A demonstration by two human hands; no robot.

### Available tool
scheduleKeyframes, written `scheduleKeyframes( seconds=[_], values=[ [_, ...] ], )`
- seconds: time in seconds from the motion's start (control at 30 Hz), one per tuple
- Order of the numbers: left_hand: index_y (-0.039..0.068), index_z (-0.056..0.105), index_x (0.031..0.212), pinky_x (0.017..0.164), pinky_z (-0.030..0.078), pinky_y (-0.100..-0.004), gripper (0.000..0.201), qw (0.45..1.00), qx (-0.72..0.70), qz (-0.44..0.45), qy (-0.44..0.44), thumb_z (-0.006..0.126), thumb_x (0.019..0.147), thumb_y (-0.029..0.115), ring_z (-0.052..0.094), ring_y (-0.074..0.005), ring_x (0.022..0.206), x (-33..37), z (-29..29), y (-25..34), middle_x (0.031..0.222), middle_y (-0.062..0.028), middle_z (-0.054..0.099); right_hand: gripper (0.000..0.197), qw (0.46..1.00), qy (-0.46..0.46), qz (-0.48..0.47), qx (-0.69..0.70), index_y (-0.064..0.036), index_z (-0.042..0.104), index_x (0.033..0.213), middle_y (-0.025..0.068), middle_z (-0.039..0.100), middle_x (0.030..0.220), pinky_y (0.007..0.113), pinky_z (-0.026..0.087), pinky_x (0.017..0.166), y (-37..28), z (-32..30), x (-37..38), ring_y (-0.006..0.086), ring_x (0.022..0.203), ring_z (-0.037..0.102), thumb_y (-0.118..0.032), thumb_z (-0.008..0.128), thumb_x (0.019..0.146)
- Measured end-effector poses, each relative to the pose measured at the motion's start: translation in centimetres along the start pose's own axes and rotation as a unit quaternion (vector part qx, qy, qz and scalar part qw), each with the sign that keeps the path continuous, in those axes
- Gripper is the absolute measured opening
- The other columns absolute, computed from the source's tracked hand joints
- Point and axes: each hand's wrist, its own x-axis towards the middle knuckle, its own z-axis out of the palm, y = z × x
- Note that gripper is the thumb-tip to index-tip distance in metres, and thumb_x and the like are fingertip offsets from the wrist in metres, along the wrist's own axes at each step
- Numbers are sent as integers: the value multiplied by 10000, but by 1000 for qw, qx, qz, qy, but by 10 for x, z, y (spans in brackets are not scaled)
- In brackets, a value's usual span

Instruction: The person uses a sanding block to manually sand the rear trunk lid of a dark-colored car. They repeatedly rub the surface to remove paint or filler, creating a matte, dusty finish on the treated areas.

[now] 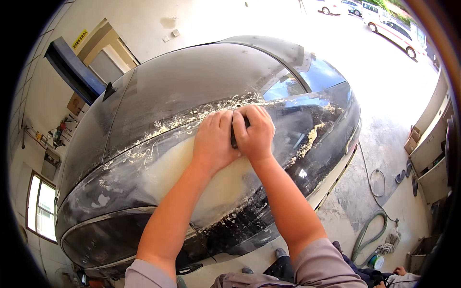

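Observation:
Both my arms reach forward over a dark car body (173, 72). A wide cream patch of filler (216, 189) covers part of its curved panel, with pale powder and shavings (192, 115) along the upper edge and more crumbs (309, 141) to the right. My left hand (216, 137) and my right hand (254, 132) press side by side at the filler's upper edge. Between them shows a black sanding block (234, 137), mostly hidden under the hands. The fingers of both hands curl around it.
A grey hose (372, 235) and a cable (367, 168) lie on the floor to the right, near dark slippers (414, 185). Another person's hand (399, 271) shows at lower right. A blue post (74, 69) stands behind the car; parked cars (391, 31) are outside.

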Motion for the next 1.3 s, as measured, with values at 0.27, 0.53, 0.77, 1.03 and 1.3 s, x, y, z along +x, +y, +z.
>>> scheduleKeyframes(
  seconds=[0.27,0.53,0.77,1.03,1.3],
  values=[
    [-4,586,1403,1298,389,-616,617,997,38,66,10,801,859,190,565,-445,1465,-61,2,44,1440,-233,636,64,997,41,-59,18,-78,707,844,82,756,894,446,573,839,1,-43,-63,316,848,712,-112,755,869],
    [53,584,1455,1115,512,-500,756,995,-35,-66,-63,901,801,259,634,-394,1320,57,36,9,1386,-150,685,271,998,47,17,-38,-67,676,736,138,713,783,514,565,801,51,0,48,394,821,707,-244,733,932],
    [-30,522,1503,1301,369,-597,650,988,114,95,-43,724,997,324,504,-482,1526,-115,11,3,1581,-263,560,170,995,42,52,73,-55,622,866,161,642,939,506,535,883,-27,-38,-103,397,930,635,-154,757,896],
    [-20,532,1527,1186,449,-545,827,998,-55,18,19,785,873,419,602,-459,1370,-26,86,-56,1427,-243,637,228,999,-12,25,45,-29,566,836,208,635,928,552,505,899,37,-1,-15,447,955,627,-182,686,955],
    [28,558,1509,1157,473,-523,830,997,-70,-33,-5,876,774,247,604,-435,1360,29,26,-54,1417,-174,664,238,998,0,59,6,-35,650,852,196,712,897,542,528,909,19,40,35,446,955,683,-217,699,997]
  ],
)
